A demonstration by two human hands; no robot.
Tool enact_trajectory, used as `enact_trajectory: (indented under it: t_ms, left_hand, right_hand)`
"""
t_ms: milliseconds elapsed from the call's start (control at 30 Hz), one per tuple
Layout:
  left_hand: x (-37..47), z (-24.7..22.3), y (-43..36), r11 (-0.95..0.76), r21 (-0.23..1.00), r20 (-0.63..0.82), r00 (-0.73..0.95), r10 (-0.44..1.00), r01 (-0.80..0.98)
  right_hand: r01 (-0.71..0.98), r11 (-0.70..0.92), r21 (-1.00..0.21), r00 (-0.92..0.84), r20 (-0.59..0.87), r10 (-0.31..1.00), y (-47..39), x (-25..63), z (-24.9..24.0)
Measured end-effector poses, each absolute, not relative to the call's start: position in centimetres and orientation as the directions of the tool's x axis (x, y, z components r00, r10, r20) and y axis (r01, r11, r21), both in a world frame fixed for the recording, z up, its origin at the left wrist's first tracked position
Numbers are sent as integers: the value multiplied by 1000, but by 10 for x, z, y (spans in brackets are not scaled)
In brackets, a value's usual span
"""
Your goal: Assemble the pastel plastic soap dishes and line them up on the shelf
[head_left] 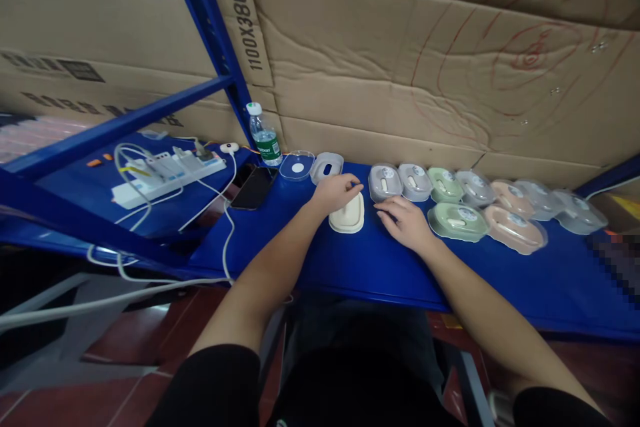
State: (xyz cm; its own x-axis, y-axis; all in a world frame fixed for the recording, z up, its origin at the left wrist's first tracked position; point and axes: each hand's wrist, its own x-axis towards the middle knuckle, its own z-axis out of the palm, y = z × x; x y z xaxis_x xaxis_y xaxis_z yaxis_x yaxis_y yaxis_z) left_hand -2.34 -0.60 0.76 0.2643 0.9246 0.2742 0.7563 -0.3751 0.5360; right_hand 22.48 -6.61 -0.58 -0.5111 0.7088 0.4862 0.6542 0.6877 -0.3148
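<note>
My left hand hovers over the far part of a cream oval tray-like piece on the blue table. Its fingers are bent and slightly apart, and I see nothing held in them; part of the piece is hidden beneath. My right hand is open, palm down, fingertips beside the front of a grey lidded box. A grey oval lid with a slot lies just beyond my left hand. Left of it is a clear oval cover with a white round spot.
Several lidded boxes stand to the right, among them a green box and a pink box. At left are a water bottle, a dark phone, a power strip with cables and a blue post. Cardboard stands behind.
</note>
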Motion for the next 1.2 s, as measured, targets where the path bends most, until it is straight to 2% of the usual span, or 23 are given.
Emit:
enact_trajectory:
  t_ms: [200, 433, 633, 867, 1067, 1200]
  left_hand:
    - [-39, 5, 5, -256, 484, 353, 81, 932, 836]
    - [-50, 9, 5, -173, 503, 339, -9, 941, 846]
    - [-56, 11, 6, -144, 510, 335, -42, 941, 848]
    - [-51, 8, 6, -192, 463, 286, 59, 956, 866]
    - [-45, 6, 4, -261, 464, 275, 143, 951, 846]
    - [-46, 6, 4, -201, 453, 281, 75, 957, 868]
  right_hand:
    - [701, 576, -421, -456, 356, 816, -57, 223, -16]
    - [755, 524, -393, -400, 356, 844, -58, 223, -16]
    - [667, 628, -401, -528, 340, 778, -67, 218, -12]
    - [565, 793, -227, -744, 275, 609, -70, 212, -14]
    - [508, 787, -350, -764, 239, 599, -70, 219, -10]
    - [541, 773, -331, -713, 306, 630, -65, 225, -10]
